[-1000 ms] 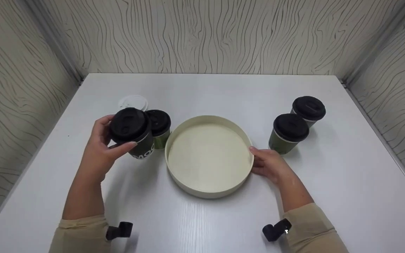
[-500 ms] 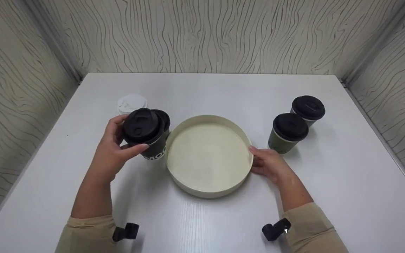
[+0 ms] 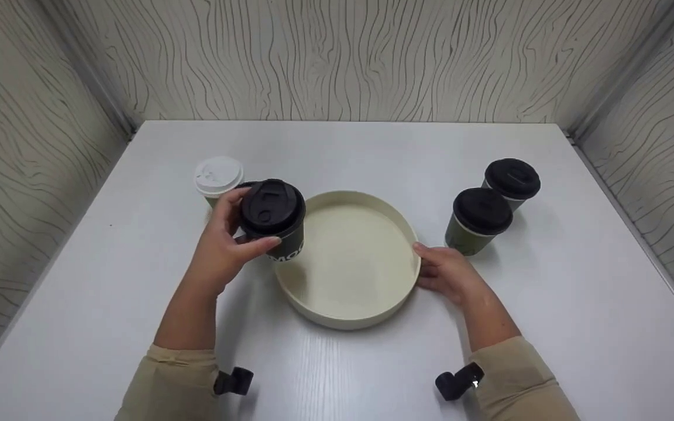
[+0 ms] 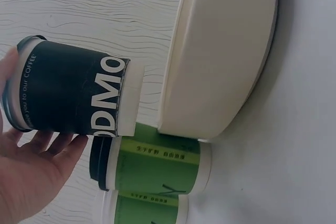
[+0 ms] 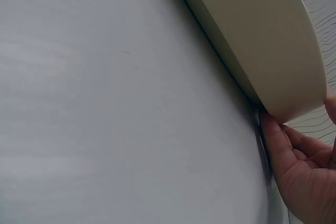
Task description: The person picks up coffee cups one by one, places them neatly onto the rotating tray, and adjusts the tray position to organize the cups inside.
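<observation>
A dark paper coffee cup (image 3: 272, 207) with a black lid is in my left hand (image 3: 217, 254), thumb and fingers around its upper part. It is raised off the table, over the left rim of a round cream tray (image 3: 348, 263). White lettering shows on the cup's sleeve in the left wrist view. My right hand (image 3: 451, 273) grips the tray's right side, thumb at the rim and fingers low on the outer wall. Close to the tray's left wall stands a green cup (image 4: 157, 163) with a black lid, mostly hidden in the head view.
A white-lidded green cup (image 3: 218, 175) stands behind my left hand. To the tray's right are a green cup (image 3: 480, 219) with a black lid and another black-lidded cup (image 3: 512, 180) behind it. Wood-grain-patterned panels (image 3: 343, 64) enclose the white table (image 3: 337, 374).
My left hand has carried the dark cup rightward, from beside the green cup to over the tray's left rim. My right hand and the tray have stayed in place.
</observation>
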Demonstrator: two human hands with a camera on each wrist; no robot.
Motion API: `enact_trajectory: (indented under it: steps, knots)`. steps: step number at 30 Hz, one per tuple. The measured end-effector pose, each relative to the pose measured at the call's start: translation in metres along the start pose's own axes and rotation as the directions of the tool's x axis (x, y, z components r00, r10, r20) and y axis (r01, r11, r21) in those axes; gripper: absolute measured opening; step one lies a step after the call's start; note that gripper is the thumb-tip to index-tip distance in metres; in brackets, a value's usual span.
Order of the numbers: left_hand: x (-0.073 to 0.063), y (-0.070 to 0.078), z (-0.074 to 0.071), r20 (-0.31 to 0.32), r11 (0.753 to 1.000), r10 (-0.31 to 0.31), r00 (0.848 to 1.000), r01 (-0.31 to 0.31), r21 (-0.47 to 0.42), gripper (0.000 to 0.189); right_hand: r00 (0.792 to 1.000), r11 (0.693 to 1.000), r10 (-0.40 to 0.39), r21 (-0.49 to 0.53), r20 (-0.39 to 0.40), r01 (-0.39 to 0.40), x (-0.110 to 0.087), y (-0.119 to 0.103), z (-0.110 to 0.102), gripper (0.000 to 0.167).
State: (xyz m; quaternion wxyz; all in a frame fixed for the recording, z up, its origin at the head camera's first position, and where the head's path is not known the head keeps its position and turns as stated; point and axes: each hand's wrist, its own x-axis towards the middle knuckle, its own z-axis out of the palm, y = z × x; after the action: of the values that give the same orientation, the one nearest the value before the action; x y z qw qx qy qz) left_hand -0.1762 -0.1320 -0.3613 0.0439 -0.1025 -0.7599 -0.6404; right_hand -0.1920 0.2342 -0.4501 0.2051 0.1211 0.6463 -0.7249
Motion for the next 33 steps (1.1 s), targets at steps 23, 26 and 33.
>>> enact_trajectory:
  steps: [23, 26, 33]
  knots:
    - [0.000, -0.029, 0.023, 0.039, 1.000, -0.016, 0.999, 0.015, 0.028, 0.082, 1.000, 1.000, -0.006, 0.020, 0.004, 0.006, 0.000, 0.000, 0.001, 0.052]
    - [-0.002, -0.032, 0.023, 0.031, 0.999, -0.024, 0.999, 0.023, 0.039, 0.081, 1.000, 1.000, -0.003, 0.017, 0.002, 0.003, -0.001, 0.000, 0.002, 0.051]
    - [-0.005, -0.038, 0.025, 0.035, 0.999, -0.047, 0.998, 0.047, 0.011, 0.080, 1.000, 1.000, 0.001, 0.020, -0.003, -0.001, 0.001, 0.001, 0.001, 0.053]
